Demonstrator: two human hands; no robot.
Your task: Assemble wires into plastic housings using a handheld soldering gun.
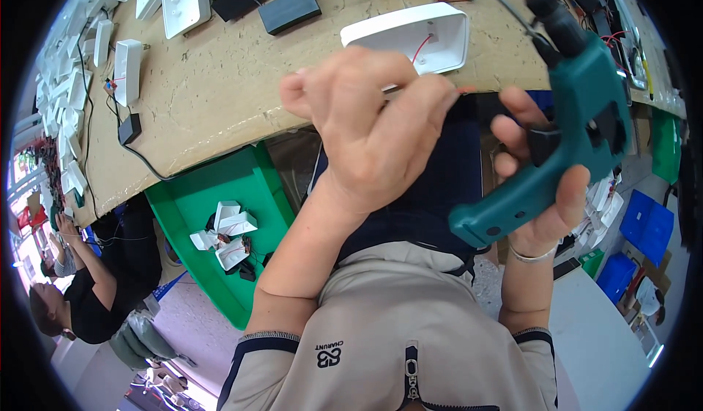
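The right hand [554,224] is loosely cradling a teal pistol-grip tool [578,144] over the desk's [242,81] edge, seemingly positioning it; triggering calls for a firmer grip. The left hand [370,129] is curling before a white housing [448,34], its blurring fingertips leaving any hold untellable; the tool's nose is reaching the picture's upper edge, hard to make out.

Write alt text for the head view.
A person's right hand holds a green gun-shaped tool; the curled left hand is near an open white case with a red wire, on a table. A green tray holds white parts, lower left.
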